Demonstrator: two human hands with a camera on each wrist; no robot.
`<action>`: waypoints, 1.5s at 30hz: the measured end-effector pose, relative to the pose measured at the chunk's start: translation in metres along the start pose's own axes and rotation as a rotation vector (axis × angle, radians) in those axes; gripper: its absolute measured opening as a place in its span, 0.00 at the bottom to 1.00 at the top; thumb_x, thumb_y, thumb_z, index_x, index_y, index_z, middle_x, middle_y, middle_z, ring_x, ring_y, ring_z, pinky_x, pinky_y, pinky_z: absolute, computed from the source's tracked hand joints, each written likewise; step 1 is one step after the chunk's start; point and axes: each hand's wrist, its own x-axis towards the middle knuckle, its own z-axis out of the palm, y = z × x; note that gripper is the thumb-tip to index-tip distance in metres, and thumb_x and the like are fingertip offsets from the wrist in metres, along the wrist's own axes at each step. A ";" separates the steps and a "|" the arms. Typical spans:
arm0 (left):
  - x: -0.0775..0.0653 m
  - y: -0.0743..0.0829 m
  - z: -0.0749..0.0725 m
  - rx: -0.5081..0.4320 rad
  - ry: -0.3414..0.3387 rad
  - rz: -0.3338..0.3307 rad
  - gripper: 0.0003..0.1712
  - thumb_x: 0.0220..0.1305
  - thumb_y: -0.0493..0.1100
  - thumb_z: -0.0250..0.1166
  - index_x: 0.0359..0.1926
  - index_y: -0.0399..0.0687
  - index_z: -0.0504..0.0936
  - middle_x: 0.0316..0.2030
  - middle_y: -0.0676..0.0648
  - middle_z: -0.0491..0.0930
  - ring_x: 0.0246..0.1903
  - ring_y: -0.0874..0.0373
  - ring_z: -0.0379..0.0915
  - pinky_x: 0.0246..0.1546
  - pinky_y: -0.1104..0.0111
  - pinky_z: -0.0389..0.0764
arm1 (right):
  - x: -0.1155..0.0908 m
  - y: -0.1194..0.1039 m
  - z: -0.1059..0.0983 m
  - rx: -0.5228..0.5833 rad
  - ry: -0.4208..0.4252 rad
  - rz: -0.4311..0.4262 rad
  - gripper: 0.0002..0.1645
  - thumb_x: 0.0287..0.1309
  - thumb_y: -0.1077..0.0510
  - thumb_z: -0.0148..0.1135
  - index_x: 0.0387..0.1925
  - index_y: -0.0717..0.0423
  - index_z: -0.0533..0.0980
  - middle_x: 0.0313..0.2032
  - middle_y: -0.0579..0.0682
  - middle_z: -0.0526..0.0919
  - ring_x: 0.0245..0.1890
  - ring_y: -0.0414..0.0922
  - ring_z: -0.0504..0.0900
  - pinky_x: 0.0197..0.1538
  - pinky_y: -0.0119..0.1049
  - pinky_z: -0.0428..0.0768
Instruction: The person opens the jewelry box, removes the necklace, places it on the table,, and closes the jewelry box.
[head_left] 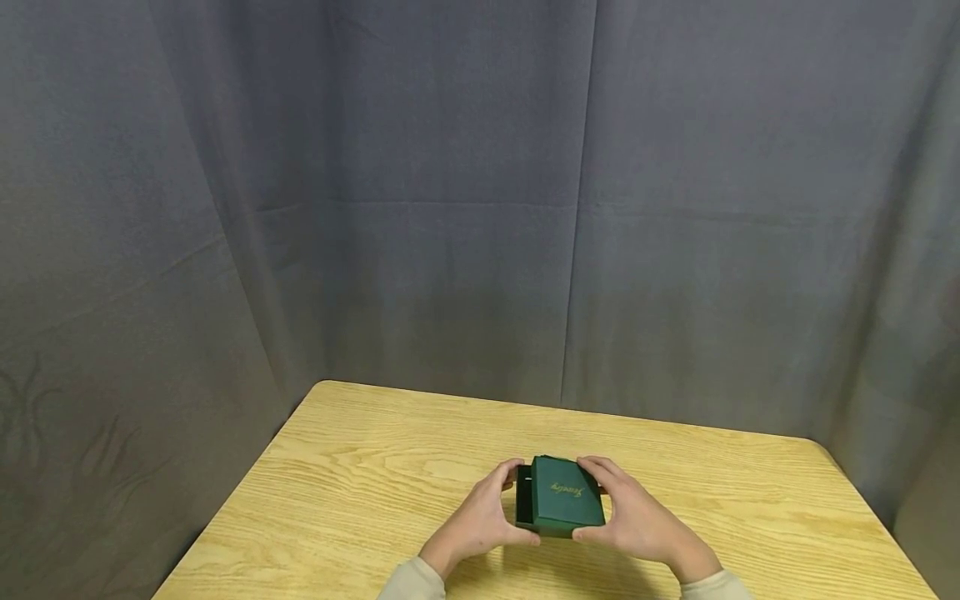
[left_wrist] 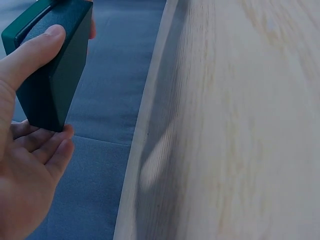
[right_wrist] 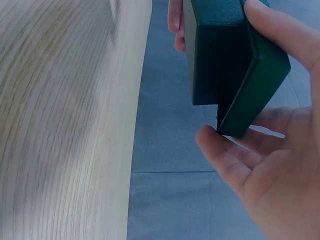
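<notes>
Both hands hold a small dark green jewelry box near the front of the table. Its lid [head_left: 567, 492], with gold "Jewelry" lettering upside down to me, is shifted right of the base [head_left: 524, 496], so a strip of the dark inside shows at the left. My left hand [head_left: 480, 518] grips the base between thumb and fingers. With thumb on the near side and fingers at the far side, my right hand [head_left: 639, 518] holds the lid. In the right wrist view, the lid [right_wrist: 265, 80] sits askew on the base [right_wrist: 220, 60]. Most of the interior is hidden beneath the lid.
The light wood-grain table [head_left: 390, 467] has rounded far corners and lies under both hands. Grey curtains [head_left: 450, 208] hang behind it and at both sides. Shadows of the hands fall on the tabletop.
</notes>
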 end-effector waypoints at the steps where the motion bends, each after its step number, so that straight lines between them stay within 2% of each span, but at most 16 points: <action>1: 0.000 0.000 0.000 0.002 0.001 -0.003 0.58 0.42 0.55 0.78 0.71 0.49 0.55 0.63 0.47 0.65 0.61 0.45 0.62 0.57 0.51 0.68 | 0.000 0.000 0.000 0.002 0.002 0.001 0.57 0.41 0.37 0.73 0.66 0.61 0.62 0.61 0.51 0.66 0.53 0.45 0.73 0.52 0.46 0.75; 7: -0.002 0.000 -0.002 0.011 0.005 -0.018 0.59 0.43 0.55 0.78 0.71 0.52 0.54 0.66 0.44 0.61 0.62 0.43 0.60 0.56 0.51 0.69 | -0.003 0.003 -0.003 -0.021 0.012 0.003 0.57 0.41 0.36 0.73 0.66 0.61 0.62 0.62 0.51 0.66 0.53 0.45 0.72 0.51 0.46 0.75; 15: -0.001 -0.001 -0.001 0.007 0.005 -0.012 0.58 0.42 0.54 0.78 0.71 0.54 0.55 0.64 0.45 0.64 0.61 0.43 0.62 0.56 0.52 0.69 | -0.005 0.006 -0.004 -0.020 0.014 -0.003 0.58 0.40 0.35 0.73 0.66 0.61 0.62 0.62 0.51 0.66 0.54 0.45 0.72 0.52 0.44 0.75; 24: -0.004 0.000 -0.002 0.040 0.021 -0.020 0.59 0.41 0.55 0.78 0.71 0.52 0.55 0.65 0.43 0.62 0.61 0.43 0.63 0.55 0.52 0.70 | -0.008 0.008 -0.006 -0.008 0.014 0.045 0.58 0.38 0.36 0.75 0.66 0.60 0.62 0.62 0.52 0.65 0.54 0.46 0.72 0.52 0.44 0.75; 31: -0.004 0.000 -0.002 0.048 0.016 -0.021 0.58 0.42 0.55 0.78 0.71 0.55 0.55 0.66 0.42 0.61 0.61 0.43 0.62 0.55 0.52 0.70 | -0.010 0.011 -0.006 -0.007 0.023 0.022 0.57 0.38 0.38 0.76 0.65 0.61 0.63 0.61 0.52 0.67 0.53 0.45 0.73 0.52 0.43 0.75; 36: -0.004 0.000 -0.002 0.051 0.012 -0.037 0.58 0.42 0.56 0.78 0.71 0.57 0.55 0.66 0.43 0.61 0.61 0.45 0.62 0.56 0.53 0.69 | -0.013 0.015 -0.008 -0.003 0.022 0.017 0.57 0.38 0.42 0.77 0.65 0.63 0.62 0.61 0.53 0.67 0.53 0.48 0.73 0.52 0.49 0.75; 40: -0.004 -0.001 -0.002 0.066 0.013 -0.035 0.58 0.42 0.57 0.78 0.71 0.56 0.55 0.65 0.43 0.61 0.61 0.45 0.63 0.56 0.53 0.69 | -0.015 0.017 -0.009 -0.028 0.036 0.001 0.56 0.36 0.47 0.79 0.65 0.64 0.62 0.60 0.54 0.67 0.52 0.50 0.74 0.52 0.50 0.75; 45: -0.004 -0.002 -0.003 0.086 0.018 -0.014 0.58 0.41 0.56 0.78 0.70 0.55 0.56 0.65 0.43 0.62 0.60 0.45 0.63 0.55 0.53 0.70 | -0.017 0.018 -0.011 -0.091 0.055 -0.026 0.55 0.35 0.48 0.79 0.64 0.64 0.64 0.60 0.56 0.68 0.52 0.50 0.75 0.51 0.48 0.76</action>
